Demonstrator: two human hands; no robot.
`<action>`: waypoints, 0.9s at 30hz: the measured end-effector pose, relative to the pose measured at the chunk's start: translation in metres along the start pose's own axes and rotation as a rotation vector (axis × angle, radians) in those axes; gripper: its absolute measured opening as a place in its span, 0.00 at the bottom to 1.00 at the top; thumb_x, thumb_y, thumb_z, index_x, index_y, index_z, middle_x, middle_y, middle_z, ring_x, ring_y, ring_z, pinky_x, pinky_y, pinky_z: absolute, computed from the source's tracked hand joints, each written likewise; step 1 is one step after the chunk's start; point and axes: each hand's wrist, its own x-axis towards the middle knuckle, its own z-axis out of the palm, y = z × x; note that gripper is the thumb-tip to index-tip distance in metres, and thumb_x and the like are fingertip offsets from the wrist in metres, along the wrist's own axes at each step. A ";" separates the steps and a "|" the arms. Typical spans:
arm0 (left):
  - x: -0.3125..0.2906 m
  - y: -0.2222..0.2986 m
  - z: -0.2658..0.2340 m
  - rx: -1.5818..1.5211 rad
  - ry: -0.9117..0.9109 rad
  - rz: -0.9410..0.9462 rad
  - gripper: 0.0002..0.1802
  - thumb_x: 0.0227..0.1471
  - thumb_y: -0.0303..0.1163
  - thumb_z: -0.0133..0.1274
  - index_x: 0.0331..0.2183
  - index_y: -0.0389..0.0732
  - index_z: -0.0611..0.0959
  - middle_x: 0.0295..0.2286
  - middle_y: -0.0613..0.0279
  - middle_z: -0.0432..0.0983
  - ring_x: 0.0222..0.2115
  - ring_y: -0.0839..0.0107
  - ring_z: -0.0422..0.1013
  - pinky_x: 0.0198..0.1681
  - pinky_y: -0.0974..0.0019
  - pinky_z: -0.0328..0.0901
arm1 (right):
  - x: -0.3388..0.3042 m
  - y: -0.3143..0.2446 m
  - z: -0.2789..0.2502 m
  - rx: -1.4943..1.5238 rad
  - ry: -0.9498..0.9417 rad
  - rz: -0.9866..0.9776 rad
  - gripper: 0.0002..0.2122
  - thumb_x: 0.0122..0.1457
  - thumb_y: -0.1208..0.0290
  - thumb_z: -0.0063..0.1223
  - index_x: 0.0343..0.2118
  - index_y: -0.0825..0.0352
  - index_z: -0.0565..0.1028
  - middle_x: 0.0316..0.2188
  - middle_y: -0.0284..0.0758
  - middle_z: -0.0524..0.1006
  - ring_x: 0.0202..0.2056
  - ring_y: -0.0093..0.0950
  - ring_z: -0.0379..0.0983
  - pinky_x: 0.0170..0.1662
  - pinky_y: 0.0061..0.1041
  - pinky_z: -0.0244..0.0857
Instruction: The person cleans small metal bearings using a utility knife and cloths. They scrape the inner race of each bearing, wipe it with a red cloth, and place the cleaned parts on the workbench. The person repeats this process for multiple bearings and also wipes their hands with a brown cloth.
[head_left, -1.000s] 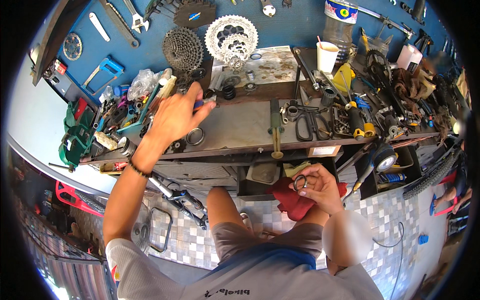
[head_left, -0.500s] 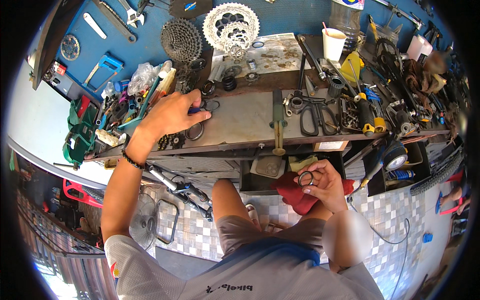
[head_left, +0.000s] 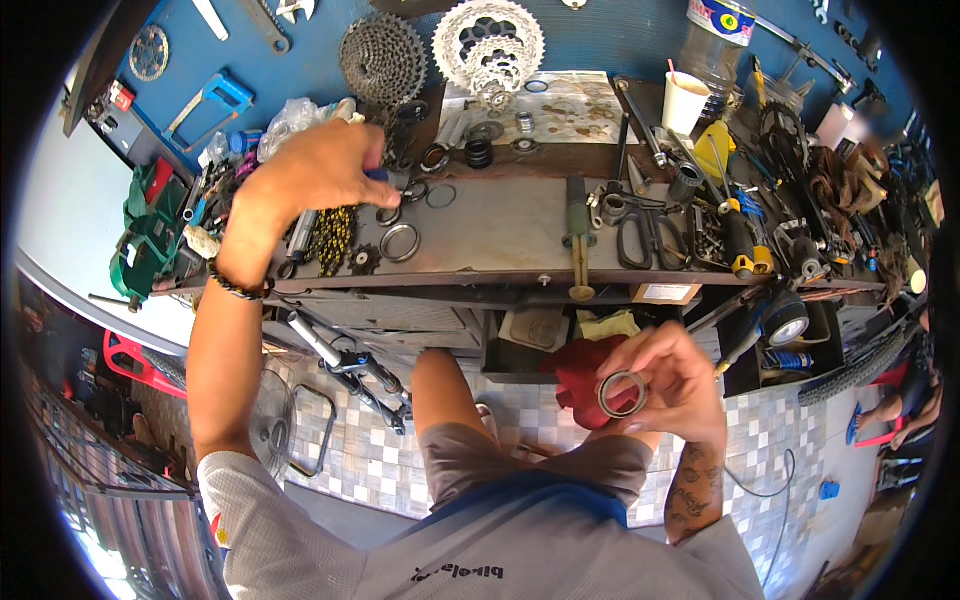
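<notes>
My left hand (head_left: 310, 175) is raised over the left part of the workbench (head_left: 490, 225), its thumb and fingers pinching a small blue thing (head_left: 377, 174) mostly hidden by them. Just below and right of it, a thick metal ring (head_left: 400, 258) and several thinner rings lie on the bench, beside a small dark cog (head_left: 365, 260) and a yellow-and-black chain (head_left: 333, 240). Over my lap, my right hand (head_left: 680, 385) grips a metal bearing ring (head_left: 624, 413) by its edge, its round opening facing me. A red cloth (head_left: 578, 368) lies behind that ring.
Scissors (head_left: 636, 240), a green-handled tool (head_left: 578, 225) and several screwdrivers lie on the bench's right half. A paper cup (head_left: 685, 103) stands at the back. An open drawer (head_left: 505, 365) juts out below. Cassette sprockets (head_left: 382, 62) are by the blue wall.
My left hand has moved left, away from the rings, with the blue thing still in its fingers. My right hand has come nearer, and its ring has turned.
</notes>
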 end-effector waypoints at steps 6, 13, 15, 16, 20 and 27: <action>-0.072 0.006 0.009 -0.664 0.155 -0.159 0.20 0.52 0.37 0.71 0.33 0.40 0.75 0.22 0.73 0.72 0.21 0.84 0.63 0.21 0.71 0.56 | 0.136 -0.044 0.037 -0.656 -0.087 -0.125 0.28 0.48 0.86 0.71 0.53 0.69 0.72 0.50 0.38 0.76 0.45 0.26 0.77 0.50 0.28 0.77; -0.192 0.033 0.117 -1.187 -0.210 -0.171 0.20 0.50 0.29 0.73 0.39 0.39 0.78 0.28 0.69 0.78 0.28 0.81 0.75 0.30 0.75 0.70 | 0.250 0.035 0.007 -1.037 -0.278 0.164 0.25 0.52 0.78 0.71 0.53 0.68 0.73 0.45 0.36 0.79 0.41 0.26 0.75 0.47 0.28 0.75; -0.212 0.050 0.161 -1.392 -0.221 -0.187 0.19 0.51 0.28 0.73 0.38 0.38 0.78 0.25 0.70 0.77 0.24 0.84 0.70 0.26 0.75 0.63 | 0.255 0.044 0.001 -1.078 -0.300 0.107 0.25 0.52 0.75 0.72 0.53 0.67 0.74 0.44 0.35 0.81 0.41 0.28 0.76 0.48 0.32 0.74; -0.219 0.059 0.182 -1.496 -0.186 -0.178 0.18 0.52 0.28 0.72 0.37 0.39 0.77 0.21 0.71 0.75 0.19 0.87 0.63 0.20 0.75 0.55 | 0.255 0.046 -0.001 -1.103 -0.308 0.073 0.25 0.52 0.73 0.73 0.52 0.67 0.75 0.44 0.35 0.82 0.41 0.29 0.76 0.48 0.34 0.74; -0.253 0.076 0.236 -1.740 -0.350 -0.458 0.17 0.55 0.28 0.70 0.36 0.37 0.75 0.20 0.69 0.75 0.18 0.85 0.65 0.19 0.74 0.55 | 0.256 0.047 0.000 -1.193 -0.304 -0.043 0.22 0.53 0.71 0.71 0.50 0.68 0.76 0.45 0.39 0.84 0.44 0.41 0.79 0.51 0.37 0.72; -0.264 0.084 0.255 -1.687 -0.356 -0.518 0.16 0.58 0.32 0.68 0.36 0.37 0.75 0.21 0.66 0.77 0.19 0.84 0.68 0.19 0.76 0.58 | 0.258 0.039 0.044 -1.366 -0.494 -0.166 0.21 0.55 0.66 0.69 0.51 0.65 0.78 0.47 0.41 0.80 0.51 0.43 0.76 0.55 0.39 0.70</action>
